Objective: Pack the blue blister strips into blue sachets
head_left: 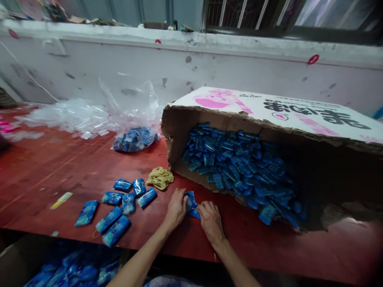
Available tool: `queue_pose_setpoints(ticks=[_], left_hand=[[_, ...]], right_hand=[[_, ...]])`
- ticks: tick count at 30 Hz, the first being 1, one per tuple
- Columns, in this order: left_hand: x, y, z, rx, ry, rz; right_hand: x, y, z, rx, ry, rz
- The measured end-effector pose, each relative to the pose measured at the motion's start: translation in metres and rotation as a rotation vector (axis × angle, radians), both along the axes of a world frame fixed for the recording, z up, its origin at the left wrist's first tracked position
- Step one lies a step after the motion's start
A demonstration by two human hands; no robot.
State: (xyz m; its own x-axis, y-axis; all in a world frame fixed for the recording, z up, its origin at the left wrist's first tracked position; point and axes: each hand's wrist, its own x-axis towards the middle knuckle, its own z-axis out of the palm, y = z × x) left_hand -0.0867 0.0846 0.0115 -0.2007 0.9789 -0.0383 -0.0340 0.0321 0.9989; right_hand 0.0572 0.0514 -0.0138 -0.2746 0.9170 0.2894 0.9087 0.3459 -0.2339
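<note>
Red counter (60, 171) is backed by a stained white wall (119, 59). Just in front of the left corner of the open carton (254, 105), a blue packet (191, 204) is gripped at its opposite ends by the left hand (176, 209) and the right hand (210, 221), fingers bent; its creased, glossy film is partly covered. Beside that carton corner, a crumpled yellow cloth (160, 178) is laid. Farther left of the carton, eight similar packets (128, 203) are scattered. Bare surface is left before the carton, bounded by the counter's near edge.
</note>
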Motion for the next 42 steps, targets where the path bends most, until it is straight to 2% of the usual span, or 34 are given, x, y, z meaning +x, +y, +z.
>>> queue_pose_setpoints(ticks=[4,7,9,10,13,16,19,22,24,31,36,39,42], left_hand=[[0.008,-0.015,0.0,0.006,-0.013,-0.059],[0.002,-0.033,0.002,-0.026,-0.011,0.072],[-0.001,-0.047,0.004,-0.11,-0.027,0.178],[-0.002,-0.054,0.004,-0.182,-0.059,0.175],[0.003,-0.071,0.004,-0.402,-0.243,0.03],[0.013,-0.075,0.001,-0.443,-0.362,-0.074],[0.019,-0.072,-0.002,-0.449,-0.482,-0.072],[0.024,-0.068,-0.001,-0.455,-0.6,-0.095],[0.026,-0.068,0.0,-0.435,-0.639,-0.129],[0.028,-0.064,-0.009,-0.499,-0.485,-0.042],[0.031,-0.063,-0.008,-0.523,-0.557,0.004],[0.03,-0.063,-0.002,-0.55,-0.638,-0.072],[0.024,-0.06,0.002,-0.571,-0.654,-0.168]], right_hand=[[0.004,-0.01,0.001,0.015,0.077,0.055],[0.006,-0.015,0.01,0.002,0.083,0.03],[0.005,-0.02,0.019,-0.001,0.11,0.006],[0.004,-0.023,0.024,0.001,0.131,-0.002],[0.0,-0.033,0.035,0.006,0.21,0.005],[-0.003,-0.041,0.038,-0.035,0.374,0.017],[-0.003,-0.04,0.033,-0.169,0.729,-0.088],[-0.002,-0.031,0.023,-0.459,1.116,-0.225],[-0.002,-0.026,0.019,-0.595,1.227,-0.25],[-0.005,-0.026,0.022,-0.54,1.14,-0.209],[-0.011,-0.027,0.018,-0.498,1.101,-0.18],[-0.01,-0.025,0.023,-0.458,1.056,-0.152],[0.001,-0.02,0.039,-0.383,0.76,-0.105]])
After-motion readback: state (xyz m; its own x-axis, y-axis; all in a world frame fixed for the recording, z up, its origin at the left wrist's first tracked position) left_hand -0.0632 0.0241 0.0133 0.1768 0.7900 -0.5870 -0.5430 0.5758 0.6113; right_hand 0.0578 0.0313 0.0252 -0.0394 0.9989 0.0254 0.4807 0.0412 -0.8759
